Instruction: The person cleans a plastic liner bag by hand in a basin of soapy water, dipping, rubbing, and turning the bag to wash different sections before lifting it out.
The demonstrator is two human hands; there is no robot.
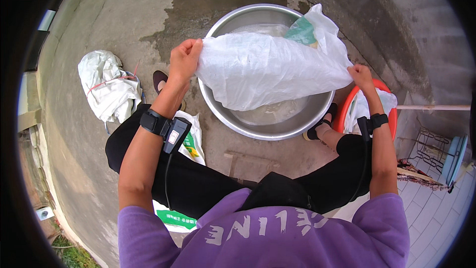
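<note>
A large white plastic sack (256, 69), its surface wrinkled and glossy, is stretched across a round metal basin (266, 133). My left hand (185, 58) pinches the sack's left edge between thumb and fingers. At the other side my right hand (360, 76) grips its right edge. Behind that edge the sack's far corner sticks up past the basin's rim, with a green patch (302, 31) showing beside it. Cloudy water (273, 113) lies in the basin under the sack, partly hidden by it.
To the left on the concrete lies a white bundle (108, 85) tied with red string. A red basin (392, 119) with white plastic in it stands right, near a pole (433, 107). A printed sack (193, 134) lies by my left leg. Wet ground (208, 0) spreads beyond the metal basin.
</note>
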